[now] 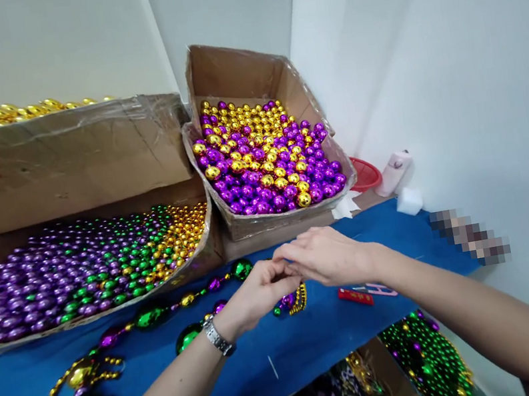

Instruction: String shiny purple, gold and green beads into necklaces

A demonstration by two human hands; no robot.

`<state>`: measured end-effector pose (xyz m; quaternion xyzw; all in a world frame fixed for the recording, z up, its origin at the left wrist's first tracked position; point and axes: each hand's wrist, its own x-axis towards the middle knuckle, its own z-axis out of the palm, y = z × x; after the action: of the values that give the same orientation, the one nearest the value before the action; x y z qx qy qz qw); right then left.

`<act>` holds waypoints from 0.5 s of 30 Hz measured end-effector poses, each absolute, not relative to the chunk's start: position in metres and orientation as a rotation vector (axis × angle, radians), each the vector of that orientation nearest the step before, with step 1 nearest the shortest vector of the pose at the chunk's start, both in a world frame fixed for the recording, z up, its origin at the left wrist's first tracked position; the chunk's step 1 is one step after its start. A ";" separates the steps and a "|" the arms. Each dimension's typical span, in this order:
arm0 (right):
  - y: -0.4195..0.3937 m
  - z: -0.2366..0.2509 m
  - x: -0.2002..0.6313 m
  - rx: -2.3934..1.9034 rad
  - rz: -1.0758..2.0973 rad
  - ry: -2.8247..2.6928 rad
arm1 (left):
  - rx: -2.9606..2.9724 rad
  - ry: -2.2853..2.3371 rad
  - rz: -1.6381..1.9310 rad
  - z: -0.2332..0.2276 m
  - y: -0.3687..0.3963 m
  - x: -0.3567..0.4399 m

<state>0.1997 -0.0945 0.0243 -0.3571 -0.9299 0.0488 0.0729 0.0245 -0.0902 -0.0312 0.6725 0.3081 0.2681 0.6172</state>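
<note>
Both hands meet above the blue cloth in the middle of the view, fingertips touching. My left hand (253, 298), with a metal watch (218, 338) on its wrist, has its fingers pinched together. My right hand (328, 258) reaches in from the right, fingers bent and closed against the left fingertips. Whatever is between them is hidden. A bead necklace of green, purple and gold balls (151, 315) runs along the cloth and up behind my left hand. Directly beneath the fingers lies a cluster of small gold beads (299, 298) with purple and green ones.
Behind the cloth stand a carton of purple and gold balls (231, 227) and a carton of purple, green and gold beads (214, 237). At right are a red basket (366, 173), a pink bottle (393, 173), a white block (409, 201) and a red packet (355, 296). Green beads (426, 360) sit below the table edge.
</note>
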 end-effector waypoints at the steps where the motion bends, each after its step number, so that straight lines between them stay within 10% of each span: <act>1: -0.093 0.023 0.202 -1.079 0.278 -2.739 | 1.556 0.699 0.596 -0.031 -0.090 0.024; 15: -0.115 0.030 0.214 -0.730 1.258 -1.529 | 2.178 0.789 0.742 0.005 -0.078 0.027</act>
<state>0.2140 -0.1146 0.0303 -0.3008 -0.6304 0.5188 0.4930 0.0267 -0.0784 0.0047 0.8397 0.3042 0.2862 0.3471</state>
